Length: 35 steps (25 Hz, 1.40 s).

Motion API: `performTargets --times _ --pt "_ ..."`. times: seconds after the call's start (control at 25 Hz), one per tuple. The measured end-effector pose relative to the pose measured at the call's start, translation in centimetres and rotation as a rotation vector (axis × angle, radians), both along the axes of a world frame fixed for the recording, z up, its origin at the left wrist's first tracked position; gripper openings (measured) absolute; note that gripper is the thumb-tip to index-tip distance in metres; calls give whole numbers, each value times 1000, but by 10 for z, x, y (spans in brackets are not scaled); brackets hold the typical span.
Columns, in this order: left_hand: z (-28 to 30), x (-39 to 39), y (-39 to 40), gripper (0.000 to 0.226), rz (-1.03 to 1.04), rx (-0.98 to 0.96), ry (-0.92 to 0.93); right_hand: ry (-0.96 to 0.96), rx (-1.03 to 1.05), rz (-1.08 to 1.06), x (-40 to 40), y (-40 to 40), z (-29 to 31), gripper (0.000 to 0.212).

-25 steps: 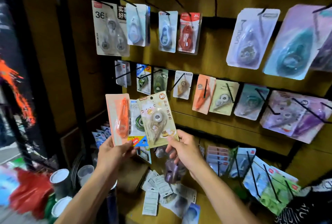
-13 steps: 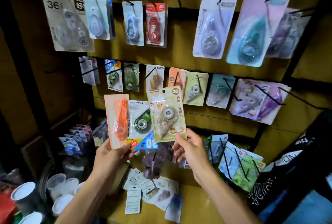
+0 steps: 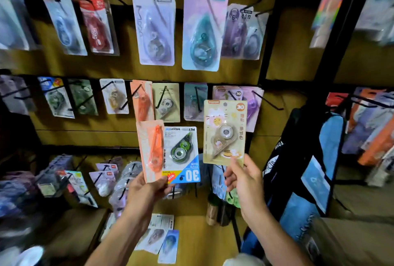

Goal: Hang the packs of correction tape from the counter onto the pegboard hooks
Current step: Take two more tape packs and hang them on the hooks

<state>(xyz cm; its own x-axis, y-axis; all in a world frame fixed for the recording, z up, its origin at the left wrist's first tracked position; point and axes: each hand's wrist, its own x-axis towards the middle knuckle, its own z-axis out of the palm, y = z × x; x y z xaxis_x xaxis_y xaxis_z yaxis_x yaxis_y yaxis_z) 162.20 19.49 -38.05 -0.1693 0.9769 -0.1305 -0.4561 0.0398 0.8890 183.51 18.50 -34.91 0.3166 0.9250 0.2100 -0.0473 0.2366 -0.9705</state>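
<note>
Just below the purple packs [image 3: 251, 103] on their hook: right hand [image 3: 243, 177] pinches beige pack [image 3: 225, 132] by bottom edge, long axis upright, hang hole topmost; right is nearer. Left hand [image 3: 147, 189] grips orange pack [image 3: 150, 150] and blue pack [image 3: 183, 154], left of beige.

Each hand [image 3: 147, 191] [image 3: 245, 177] pinches packs [image 3: 223, 131] before pegboard [image 3: 283, 52].

We see black hooks [image 3: 266, 100] jutting from the pegboard [image 3: 292, 52] in every row, most carrying hung packs [image 3: 156, 29] packed side by side. Bare board opens right of the purple packs [image 3: 251, 105], beside the black upright [image 3: 275, 24]. On the counter [image 3: 198, 238] loose packs [image 3: 162, 233] lie below.
</note>
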Motion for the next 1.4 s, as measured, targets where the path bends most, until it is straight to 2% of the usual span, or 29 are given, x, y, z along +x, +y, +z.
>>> performTargets --times 0.16,0.4,0.64,0.72,0.84,0.88,0.96,1.0,1.08,1.2,1.28,1.4 --pt "3 20 7 22 -21 -5 16 36 5 -81 28 -5 -3 24" --pt "3 37 12 25 -58 -5 13 12 -29 -54 37 0 9 28" --pt "10 31 13 23 -65 13 22 25 -293 -77 32 85 34 12" --pt "12 23 11 21 -69 13 31 70 -367 -70 29 115 43 18" --pt "13 6 10 23 -75 2 85 249 -520 61 20 131 45 37" --pt "12 -1 11 25 -72 3 118 242 -559 65 15 130 41 46" --pt "12 -13 13 32 -81 8 193 61 -537 -16 5 125 21 65" --pt "11 -17 13 34 -98 10 231 -35 -469 -2 0 120 12 67" --pt "12 -21 10 32 -145 30 310 -185 -361 236 -8 109 2 47" --pt "13 -32 5 27 -119 63 336 -351 -346 526 -18 96 8 17" --pt "13 -46 5 24 -21 53 300 -445 -376 623 -26 90 16 14" --pt "17 -73 1 24 83 69 304 -585 -391 719 -50 81 29 19"
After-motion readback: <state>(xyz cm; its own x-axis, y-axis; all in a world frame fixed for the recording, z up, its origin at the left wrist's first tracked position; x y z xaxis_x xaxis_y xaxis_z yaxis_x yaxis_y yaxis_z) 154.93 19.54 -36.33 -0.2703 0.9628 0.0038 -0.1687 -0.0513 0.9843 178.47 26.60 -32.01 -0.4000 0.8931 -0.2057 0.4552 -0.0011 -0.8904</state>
